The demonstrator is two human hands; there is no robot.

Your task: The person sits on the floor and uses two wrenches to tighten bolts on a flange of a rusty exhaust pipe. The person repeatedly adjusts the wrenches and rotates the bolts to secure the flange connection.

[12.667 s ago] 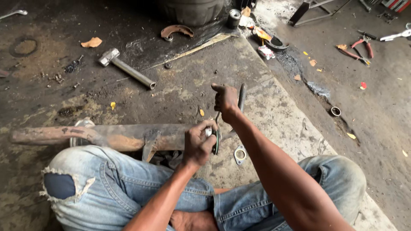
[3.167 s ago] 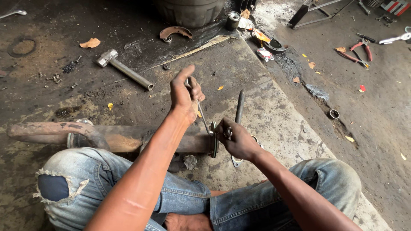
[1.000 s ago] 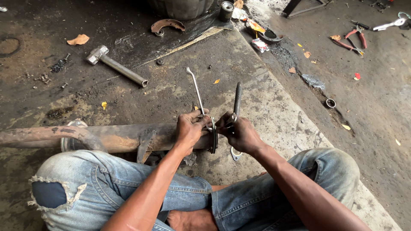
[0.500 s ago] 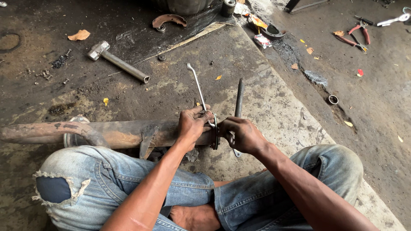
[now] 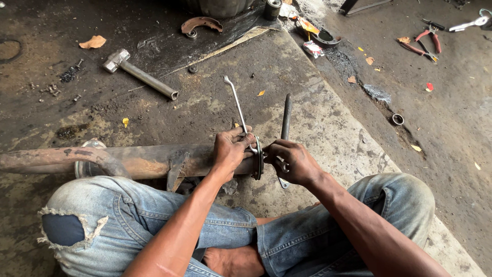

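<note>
A long rusty metal tube [image 5: 138, 160] lies across the floor in front of my crossed legs, ending in a round flange [image 5: 259, 164]. My left hand [image 5: 230, 151] wraps over the tube just left of the flange and grips the lower end of a thin silver wrench [image 5: 237, 105] that points away from me. My right hand [image 5: 289, 161] is closed on the other side of the flange, on the base of a dark wrench [image 5: 285, 118] that also points away. The fasteners under my fingers are hidden.
A hammer [image 5: 138, 73] lies at the upper left. A curved rusty brake shoe [image 5: 201, 23] sits at the top. Red-handled pliers [image 5: 423, 41] lie at the upper right, a small metal ring [image 5: 397, 119] to the right. Scattered bolts and leaves dot the oily concrete.
Earlier my left hand was raised with the silver wrench; it has come down onto the tube at the flange. In the last half second both hands have barely moved.
</note>
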